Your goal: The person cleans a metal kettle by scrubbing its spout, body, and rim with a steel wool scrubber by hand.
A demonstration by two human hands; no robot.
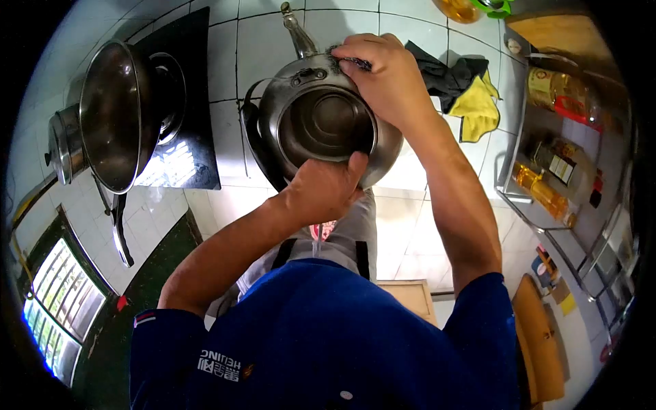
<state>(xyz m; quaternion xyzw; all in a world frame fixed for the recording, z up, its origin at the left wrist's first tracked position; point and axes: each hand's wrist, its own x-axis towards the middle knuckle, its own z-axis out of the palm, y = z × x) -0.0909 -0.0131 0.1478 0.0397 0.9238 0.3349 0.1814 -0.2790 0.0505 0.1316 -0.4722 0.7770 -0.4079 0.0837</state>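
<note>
A stainless-steel kettle (388, 147) is tipped so its open, lidless mouth faces me, over the edge of the tiled counter. Its spout (298, 33) points away from me, and the black handle (254, 133) hangs down on the left side. My left hand (326, 186) grips the near rim, with the thumb over the edge of the mouth. Fingers bent, my right hand (377, 72) presses a dark steel wool scrubber (358, 63) against the kettle's shoulder, right of the spout's base. Most of the scrubber is hidden under the fingers.
A deep pan (113, 116) stands tilted near the black cooktop (201, 82) on the left, beside a lidded pot (65, 143). A black and yellow cloth (475, 109) lies on the counter at right. Beyond it, a metal rack (514, 160) holds several bottles.
</note>
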